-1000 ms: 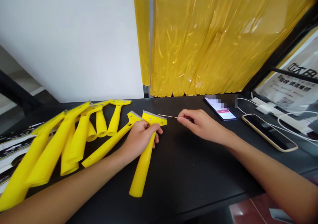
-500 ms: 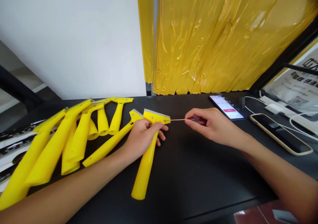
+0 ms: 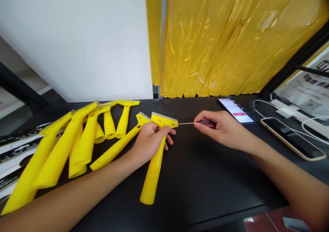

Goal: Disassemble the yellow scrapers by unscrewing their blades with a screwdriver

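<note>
head view, hands (image 3: 149, 139) gripping scraper (image 3: 154, 170), screwdriver (image 3: 208, 123)

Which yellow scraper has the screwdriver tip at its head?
The scraper gripped by the left hand: the screwdriver in the right hand reaches the right end of its head. The other scrapers lie to its left.

On the white sheet (image 3: 299, 94) behind the cased phone (image 3: 293, 138), dark Chinese print reads 回收 快, with more characters blurred or cut off; above it stands part of a bigger 中, and below it a QR code (image 3: 311, 105). Left of the cased phone, the lit phone (image 3: 235, 110) shows a red button, its lettering too small to read; far left of the cased phone, the marks on the packs (image 3: 15, 148) are illegible
</note>
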Available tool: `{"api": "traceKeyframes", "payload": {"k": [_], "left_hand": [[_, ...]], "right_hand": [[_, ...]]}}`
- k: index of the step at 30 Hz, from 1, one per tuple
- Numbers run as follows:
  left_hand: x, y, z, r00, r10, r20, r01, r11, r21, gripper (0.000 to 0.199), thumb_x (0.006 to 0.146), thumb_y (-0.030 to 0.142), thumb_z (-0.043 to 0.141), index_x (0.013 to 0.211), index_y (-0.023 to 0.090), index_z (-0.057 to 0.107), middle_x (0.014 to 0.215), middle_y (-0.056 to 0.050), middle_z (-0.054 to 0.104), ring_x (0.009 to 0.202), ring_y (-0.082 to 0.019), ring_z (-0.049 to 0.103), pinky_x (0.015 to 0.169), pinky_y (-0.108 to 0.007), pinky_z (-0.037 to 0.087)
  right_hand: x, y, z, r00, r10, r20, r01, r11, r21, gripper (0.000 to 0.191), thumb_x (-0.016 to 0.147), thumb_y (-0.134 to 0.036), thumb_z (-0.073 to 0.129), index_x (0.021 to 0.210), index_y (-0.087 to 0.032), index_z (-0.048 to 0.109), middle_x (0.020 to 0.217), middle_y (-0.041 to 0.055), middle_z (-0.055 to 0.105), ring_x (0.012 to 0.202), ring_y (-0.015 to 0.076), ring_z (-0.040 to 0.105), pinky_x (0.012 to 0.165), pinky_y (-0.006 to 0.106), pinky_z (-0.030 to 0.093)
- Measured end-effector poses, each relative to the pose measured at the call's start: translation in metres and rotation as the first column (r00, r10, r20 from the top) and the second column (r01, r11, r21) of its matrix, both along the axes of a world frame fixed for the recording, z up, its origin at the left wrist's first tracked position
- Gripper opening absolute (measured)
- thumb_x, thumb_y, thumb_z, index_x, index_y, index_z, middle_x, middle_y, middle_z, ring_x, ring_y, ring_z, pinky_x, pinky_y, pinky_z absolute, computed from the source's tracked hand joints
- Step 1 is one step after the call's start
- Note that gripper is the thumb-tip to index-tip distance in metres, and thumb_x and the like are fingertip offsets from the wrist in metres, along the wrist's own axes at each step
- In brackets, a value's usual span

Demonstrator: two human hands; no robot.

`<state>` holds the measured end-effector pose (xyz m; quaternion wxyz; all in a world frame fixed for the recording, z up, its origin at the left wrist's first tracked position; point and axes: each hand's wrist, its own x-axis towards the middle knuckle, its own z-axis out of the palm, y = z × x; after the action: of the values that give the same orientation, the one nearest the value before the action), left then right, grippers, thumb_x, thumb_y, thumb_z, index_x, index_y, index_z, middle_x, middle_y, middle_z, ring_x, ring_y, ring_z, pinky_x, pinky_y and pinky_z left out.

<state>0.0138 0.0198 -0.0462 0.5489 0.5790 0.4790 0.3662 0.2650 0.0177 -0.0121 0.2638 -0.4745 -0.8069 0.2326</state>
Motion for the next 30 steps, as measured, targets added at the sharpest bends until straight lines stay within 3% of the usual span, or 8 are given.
{"api": "traceKeyframes", "payload": {"k": [5, 8, 13, 17, 22, 27, 30], "left_hand": [[0.001, -0.002, -0.001, 0.998, -0.010, -0.062, 0.012, 0.999, 0.029, 0.029, 0.092, 0.034, 0.058, 0.086, 0.010, 0.073, 0.071, -0.008, 0.072, 0.052, -0.015, 0.064, 0.053, -0.028, 0.050], [0.001, -0.003, -0.003, 0.996, -0.025, -0.081, 0.028, 0.999, 0.037, 0.029, 0.092, 0.035, 0.059, 0.088, 0.010, 0.073, 0.074, -0.008, 0.074, 0.055, -0.016, 0.065, 0.055, -0.028, 0.052], [0.002, -0.003, -0.001, 0.993, -0.024, -0.119, 0.028, 0.999, 0.031, 0.028, 0.091, 0.034, 0.059, 0.088, 0.010, 0.073, 0.073, -0.008, 0.073, 0.055, -0.016, 0.065, 0.055, -0.028, 0.051], [0.002, -0.003, 0.000, 0.992, -0.040, -0.121, 0.045, 0.998, 0.041, 0.028, 0.091, 0.035, 0.059, 0.087, 0.011, 0.073, 0.071, -0.007, 0.073, 0.056, -0.016, 0.065, 0.055, -0.027, 0.051], [0.001, -0.003, -0.001, 0.992, -0.046, -0.121, 0.050, 0.998, 0.032, 0.028, 0.091, 0.035, 0.059, 0.087, 0.011, 0.073, 0.071, -0.007, 0.073, 0.057, -0.017, 0.066, 0.056, -0.028, 0.052], [0.003, -0.003, 0.001, 0.990, -0.050, -0.131, 0.055, 0.998, 0.028, 0.028, 0.091, 0.036, 0.060, 0.088, 0.011, 0.073, 0.071, -0.007, 0.072, 0.058, -0.017, 0.066, 0.058, -0.028, 0.052], [0.003, -0.003, 0.001, 0.989, -0.061, -0.135, 0.064, 0.998, 0.018, 0.027, 0.090, 0.035, 0.060, 0.088, 0.011, 0.073, 0.070, -0.007, 0.072, 0.059, -0.017, 0.066, 0.058, -0.028, 0.052]], "right_hand": [[-0.005, -0.002, 0.001, 0.999, -0.053, 0.011, 0.052, 0.990, 0.129, 0.028, 0.102, -0.044, 0.046, 0.102, -0.024, 0.065, 0.080, 0.0010, 0.064, 0.069, 0.0148, 0.056, 0.063, 0.028, 0.042], [-0.010, -0.003, -0.002, 0.988, -0.102, -0.113, 0.121, 0.977, 0.176, 0.023, 0.102, -0.040, 0.047, 0.117, -0.026, 0.057, 0.077, -0.0005, 0.057, 0.064, 0.0140, 0.050, 0.058, 0.027, 0.040], [-0.015, -0.009, -0.003, 0.976, -0.051, -0.210, 0.086, 0.983, 0.161, 0.017, 0.099, -0.039, 0.054, 0.109, -0.026, 0.053, 0.085, 0.0018, 0.056, 0.069, 0.0149, 0.053, 0.057, 0.026, 0.043], [-0.016, -0.010, -0.003, 0.983, -0.110, -0.144, 0.137, 0.971, 0.194, 0.021, 0.102, -0.043, 0.048, 0.099, -0.025, 0.057, 0.071, -0.0009, 0.053, 0.059, 0.0131, 0.047, 0.054, 0.027, 0.038], [-0.016, -0.009, -0.005, 0.969, -0.085, -0.232, 0.124, 0.979, 0.159, 0.025, 0.100, -0.039, 0.050, 0.121, -0.026, 0.049, 0.079, 0.0000, 0.053, 0.066, 0.0157, 0.051, 0.057, 0.028, 0.041], [-0.018, -0.011, -0.005, 0.972, -0.157, -0.175, 0.190, 0.964, 0.187, 0.023, 0.101, -0.044, 0.048, 0.114, -0.027, 0.055, 0.067, -0.0026, 0.051, 0.053, 0.0132, 0.043, 0.053, 0.029, 0.037], [-0.019, -0.012, -0.006, 0.974, -0.096, -0.204, 0.141, 0.966, 0.217, 0.024, 0.101, -0.036, 0.048, 0.122, -0.027, 0.049, 0.070, -0.0029, 0.049, 0.059, 0.0149, 0.048, 0.058, 0.029, 0.040]]}}
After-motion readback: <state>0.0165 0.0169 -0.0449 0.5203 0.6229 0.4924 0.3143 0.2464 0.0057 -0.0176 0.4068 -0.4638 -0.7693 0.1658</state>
